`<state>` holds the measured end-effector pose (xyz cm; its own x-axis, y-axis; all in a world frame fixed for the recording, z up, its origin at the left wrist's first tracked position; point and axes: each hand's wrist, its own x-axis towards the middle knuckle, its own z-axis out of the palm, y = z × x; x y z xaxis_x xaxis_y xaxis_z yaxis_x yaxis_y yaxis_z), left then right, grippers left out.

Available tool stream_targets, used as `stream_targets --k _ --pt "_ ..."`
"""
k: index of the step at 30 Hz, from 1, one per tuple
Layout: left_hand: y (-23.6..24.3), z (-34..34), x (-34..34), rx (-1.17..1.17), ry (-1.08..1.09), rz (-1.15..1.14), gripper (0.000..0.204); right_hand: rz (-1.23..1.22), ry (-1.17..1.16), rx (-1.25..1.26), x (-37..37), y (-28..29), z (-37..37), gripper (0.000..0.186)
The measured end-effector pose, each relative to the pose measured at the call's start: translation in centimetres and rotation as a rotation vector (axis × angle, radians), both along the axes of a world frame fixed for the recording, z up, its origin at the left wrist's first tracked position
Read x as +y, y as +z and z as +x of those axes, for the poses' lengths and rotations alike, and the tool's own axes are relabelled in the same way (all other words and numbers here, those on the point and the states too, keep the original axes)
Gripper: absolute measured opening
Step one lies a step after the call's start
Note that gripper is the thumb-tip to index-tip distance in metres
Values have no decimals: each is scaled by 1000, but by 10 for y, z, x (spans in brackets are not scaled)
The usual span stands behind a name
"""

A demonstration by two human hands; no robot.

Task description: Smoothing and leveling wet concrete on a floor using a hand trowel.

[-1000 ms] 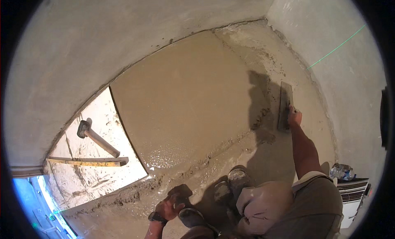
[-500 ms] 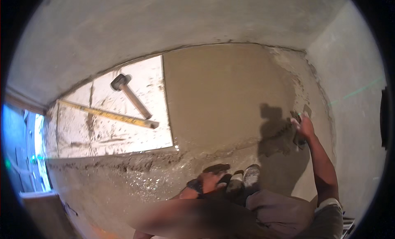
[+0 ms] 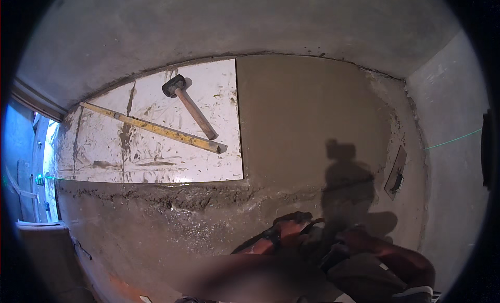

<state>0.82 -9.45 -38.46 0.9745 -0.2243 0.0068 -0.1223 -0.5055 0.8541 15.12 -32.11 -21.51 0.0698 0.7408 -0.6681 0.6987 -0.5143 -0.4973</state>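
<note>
A flat trowel (image 3: 397, 174) lies on the floor at the right, out of both hands. My right hand (image 3: 358, 238) is drawn in close to my knees, in shadow, and its fingers are hard to make out. My left hand (image 3: 290, 230) is low in front of my legs, beside a dark patch that may be its shadow; its fingers do not show clearly. A smooth bed of wet mortar (image 3: 307, 120) spreads ahead of me. White tiles (image 3: 208, 159) smeared with mortar border it on the left.
On the tiles rest a mallet (image 3: 192, 107) with a black head and wooden handle, and a long yellow spirit level (image 3: 156, 128). A rough mortar ridge (image 3: 192, 198) runs along the tiles' near edge. Grey walls (image 3: 453, 100) enclose the far and right sides. A doorway (image 3: 44, 162) opens at left.
My right hand has let go of the trowel, left it on the floor and come back towards my knees. My left hand has shifted slightly right. The view has turned a little.
</note>
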Motion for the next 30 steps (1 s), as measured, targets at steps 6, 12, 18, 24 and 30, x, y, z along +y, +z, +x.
stream_targets --k 6,12,18,24,30 --pt "50 27 25 343 -38 -26 63 -137 -239 44 -39 -57 -79 59" --pt "47 30 38 142 114 -26 55 -240 -525 141 -41 -110 -158 70" --pt "45 33 40 227 94 -20 56 -132 -751 -11 -23 -111 -166 58" --pt "36 37 34 118 120 -283 54 -108 -941 -47 -25 -89 -134 47" --pt "53 73 -4 113 115 -308 51 282 -1660 225 -96 -100 -38 47"
